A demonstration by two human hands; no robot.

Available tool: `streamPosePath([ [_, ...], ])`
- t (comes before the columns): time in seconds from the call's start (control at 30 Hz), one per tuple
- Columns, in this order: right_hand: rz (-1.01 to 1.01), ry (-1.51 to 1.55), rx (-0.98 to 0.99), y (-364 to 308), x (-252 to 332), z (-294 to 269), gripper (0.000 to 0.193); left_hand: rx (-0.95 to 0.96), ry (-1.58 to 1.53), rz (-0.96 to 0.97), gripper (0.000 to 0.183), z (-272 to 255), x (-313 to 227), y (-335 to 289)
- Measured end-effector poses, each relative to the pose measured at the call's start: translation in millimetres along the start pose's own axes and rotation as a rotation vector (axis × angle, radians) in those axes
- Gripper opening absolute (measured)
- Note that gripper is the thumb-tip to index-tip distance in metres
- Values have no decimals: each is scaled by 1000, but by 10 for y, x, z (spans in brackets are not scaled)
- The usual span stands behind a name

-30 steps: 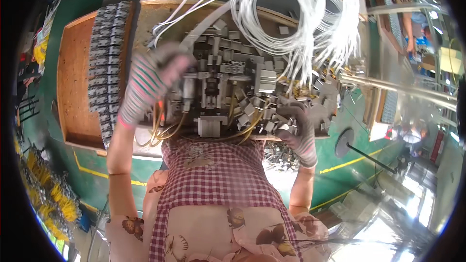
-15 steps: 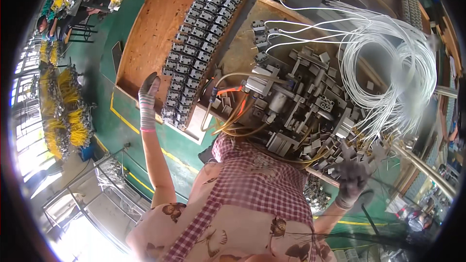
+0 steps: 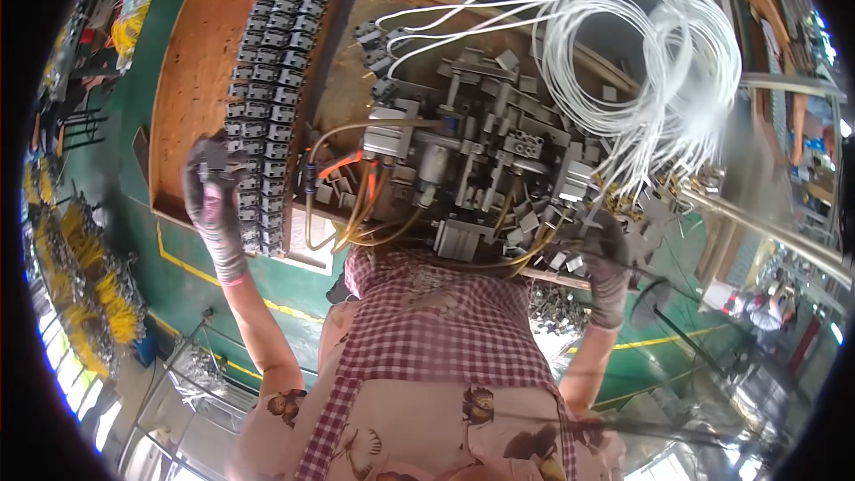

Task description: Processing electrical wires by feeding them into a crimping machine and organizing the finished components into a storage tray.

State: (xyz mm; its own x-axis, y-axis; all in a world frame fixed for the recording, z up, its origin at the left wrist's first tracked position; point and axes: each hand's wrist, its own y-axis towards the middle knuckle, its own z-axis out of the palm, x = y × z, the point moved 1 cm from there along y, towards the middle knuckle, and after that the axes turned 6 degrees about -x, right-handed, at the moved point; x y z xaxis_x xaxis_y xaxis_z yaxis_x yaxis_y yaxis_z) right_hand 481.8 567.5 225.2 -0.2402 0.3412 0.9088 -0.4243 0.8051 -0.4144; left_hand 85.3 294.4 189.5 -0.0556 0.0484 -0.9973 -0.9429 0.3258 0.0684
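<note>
Apron cloth (image 3: 436,330) in a dark red and white check came nearest, its upper folds against the near edge of the table (image 3: 347,80). The right hand (image 3: 608,267), gloved and blurred, hung by the near right corner, just beside loose metal pieces (image 3: 521,230); how far its grip was open, or whether it held anything, could not be told. The left hand (image 3: 214,196), in a striped, dark-fingered glove, was raised at the near part of a wooden tray (image 3: 191,80), its fingers bent next to the rows of grey-black blocks (image 3: 267,116). Whether that grip had closed on a block was unclear. The blocks stood in long rows along the tray's right edge, from the near end to the far one. Brown hoses (image 3: 308,205) looped over the table's near left corner, beside a metal fixture (image 3: 472,160) in the middle. Farther off, a few blocks with leads lay toward the far left corner, and a big coil of white cables (image 3: 708,80) spread across the far right.
</note>
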Motion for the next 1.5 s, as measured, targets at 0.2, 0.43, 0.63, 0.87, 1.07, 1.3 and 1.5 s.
streamPosePath([
  [0.2, -399, 113, 233, 179, 56, 837, 49, 891, -90, -178, 77, 1412, 267, -613],
  [0.43, -632, -307, 113, 367, 4, 829, 50, 1036, -110, -208, 108, 1982, 166, -905],
  [0.63, -597, -277, 179, 405, -75, 798, 51, 1062, 384, 486, 91, 1803, 114, -857],
  [0.87, -614, -337, 297, 470, -128, 765, 55, 1163, 462, 646, 78, 1790, 108, -766],
  [1.07, -582, -301, 410, 440, 1, 812, 67, 874, -131, -326, 61, 1829, 330, -1081],
  [1.3, -927, -813, 185, 741, -209, 849, 73, 685, 231, -128, 52, 1976, 216, -973],
  [1.5, -868, -1118, 96, 949, -312, 948, 69, 966, 650, 760, 39, 1944, 359, -757],
])
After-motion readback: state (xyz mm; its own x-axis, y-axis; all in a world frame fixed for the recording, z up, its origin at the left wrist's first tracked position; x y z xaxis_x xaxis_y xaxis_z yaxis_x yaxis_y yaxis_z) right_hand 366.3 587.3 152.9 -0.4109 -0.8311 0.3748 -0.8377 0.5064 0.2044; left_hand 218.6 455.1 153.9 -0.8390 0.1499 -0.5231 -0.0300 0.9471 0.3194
